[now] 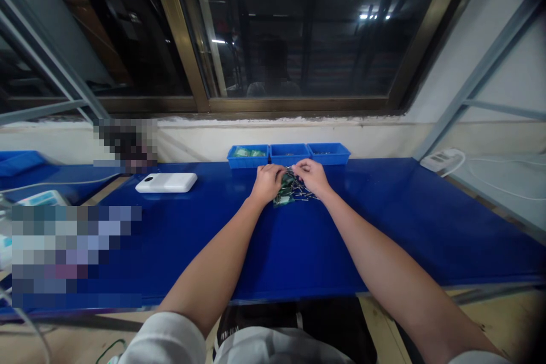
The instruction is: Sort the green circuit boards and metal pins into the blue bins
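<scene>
So both hands are right over a messy little pile on the blue table, sort of bracketing it. The left hand is on the pile's left side, fingers curled over the edge near the green packets. The right hand comes in from the other side, thumb and fingers drawn together above the loose metal pins. Can't tell if either one is actually gripping something; the fingertips are too small and partly hidden. The bent fingers would suit thin bits like these, which look fiddly to pick out of a tangle.

The pile sits in front of the person, just this side of three blue bins, probably so both arms reach it evenly. The left bin has green packets in it, while the middle bin and right bin show small bits that are hard to make out. They're lined up side by side, open tops up, likely to keep everything within reach.

The white device lies well off to the left, and a white box with a cord is far right, both out of the arms' way.
</scene>
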The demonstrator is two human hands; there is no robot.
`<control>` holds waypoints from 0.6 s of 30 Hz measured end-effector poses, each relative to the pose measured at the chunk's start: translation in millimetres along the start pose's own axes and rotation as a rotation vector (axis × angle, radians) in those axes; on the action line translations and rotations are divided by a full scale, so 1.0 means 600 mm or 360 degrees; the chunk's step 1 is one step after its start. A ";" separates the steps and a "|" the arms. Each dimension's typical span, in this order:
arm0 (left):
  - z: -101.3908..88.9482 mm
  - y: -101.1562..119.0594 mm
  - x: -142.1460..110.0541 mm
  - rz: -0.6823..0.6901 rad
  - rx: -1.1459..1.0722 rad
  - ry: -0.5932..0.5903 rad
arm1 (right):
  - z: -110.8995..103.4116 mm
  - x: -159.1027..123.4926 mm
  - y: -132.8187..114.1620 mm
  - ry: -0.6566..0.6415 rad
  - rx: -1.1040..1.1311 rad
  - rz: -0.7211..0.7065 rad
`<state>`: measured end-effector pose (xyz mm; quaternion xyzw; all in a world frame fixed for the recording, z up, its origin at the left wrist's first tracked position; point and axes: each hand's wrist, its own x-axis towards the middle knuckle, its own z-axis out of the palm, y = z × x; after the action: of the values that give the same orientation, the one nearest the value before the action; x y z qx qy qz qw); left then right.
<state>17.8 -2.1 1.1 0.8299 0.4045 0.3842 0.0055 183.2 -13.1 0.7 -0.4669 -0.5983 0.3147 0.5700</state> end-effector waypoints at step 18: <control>0.002 -0.013 -0.001 -0.0293 0.0060 0.0122 | -0.052 0.017 0.024 0.0278 -0.0526 -0.0254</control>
<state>13.2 3.6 -2.7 0.7739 0.4860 0.4060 0.0097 217.2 -3.3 -3.9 -0.5307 -0.6252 0.1245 0.5585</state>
